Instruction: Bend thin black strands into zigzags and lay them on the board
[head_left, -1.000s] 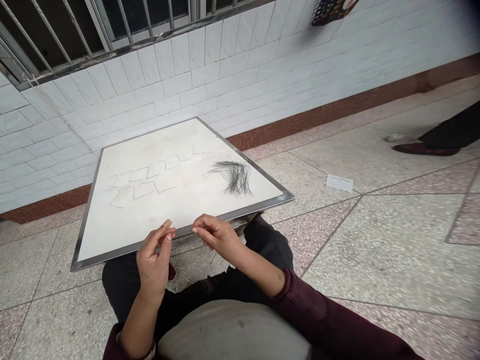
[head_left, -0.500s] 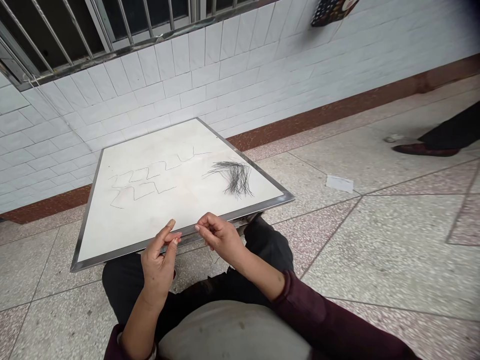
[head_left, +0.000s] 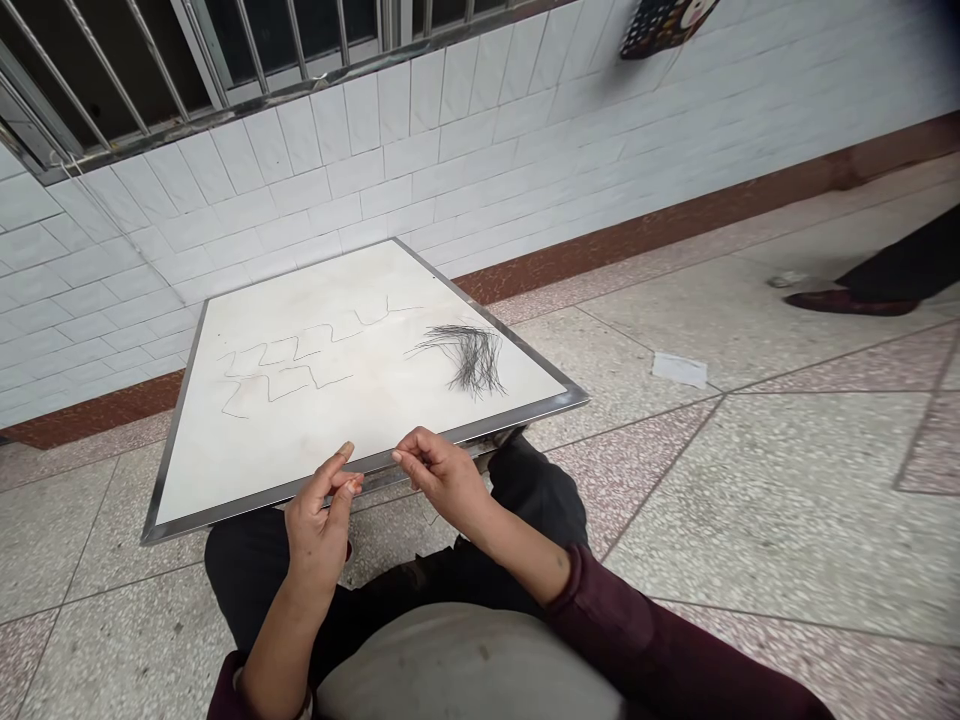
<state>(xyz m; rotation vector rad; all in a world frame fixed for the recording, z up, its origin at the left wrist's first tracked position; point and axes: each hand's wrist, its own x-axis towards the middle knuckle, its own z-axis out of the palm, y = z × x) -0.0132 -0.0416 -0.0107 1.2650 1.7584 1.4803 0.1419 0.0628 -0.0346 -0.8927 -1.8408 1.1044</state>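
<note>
Holding your left hand [head_left: 319, 525] and right hand [head_left: 448, 480] level should steady the work: both press thumb to fingertip, pinched item indiscernible. Thin, black, wire-like strands [head_left: 477, 355] lie bunched right on the white, metal-edged table [head_left: 360, 420].

Clock face centred on table [head_left: 360, 415]: bare lane runs from 8 through centre, in front of bent strands [head_left: 295, 345] spanning 9 to 1; dark bundle [head_left: 474, 362] obstructs 3. Tiled wall [head_left: 300, 215] closes 12. Left hand [head_left: 319, 515] at 7 and right hand [head_left: 444, 475] at 5 block the near edge, narrow gap between.
</note>
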